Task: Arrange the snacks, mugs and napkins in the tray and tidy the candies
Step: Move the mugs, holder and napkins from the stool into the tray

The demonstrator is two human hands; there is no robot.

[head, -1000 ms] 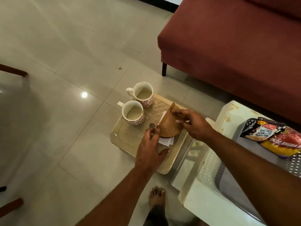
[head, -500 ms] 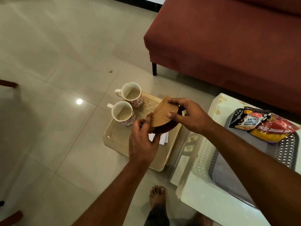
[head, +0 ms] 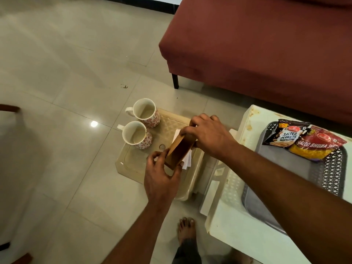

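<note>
Gripping one wooden napkin holder [head: 180,149] from both ends, the left hand [head: 162,180] and right hand [head: 207,135] pinch it tilted above white napkins [head: 187,159] on the beige tray [head: 133,166] on the floor. Two mugs [head: 136,135] stand side by side in that tray's far corner. Two snack packets [head: 304,141] lie overlapping in one grey tray [head: 285,162] on the white table [head: 238,235].

Both hands gripped a wooden napkin holder [head: 180,149] over the beige tray [head: 133,166] on the floor, left hand [head: 162,180] at its six o'clock end, right hand [head: 209,136] at one o'clock, two mugs [head: 141,123] standing at the tray's ten o'clock corner.
</note>
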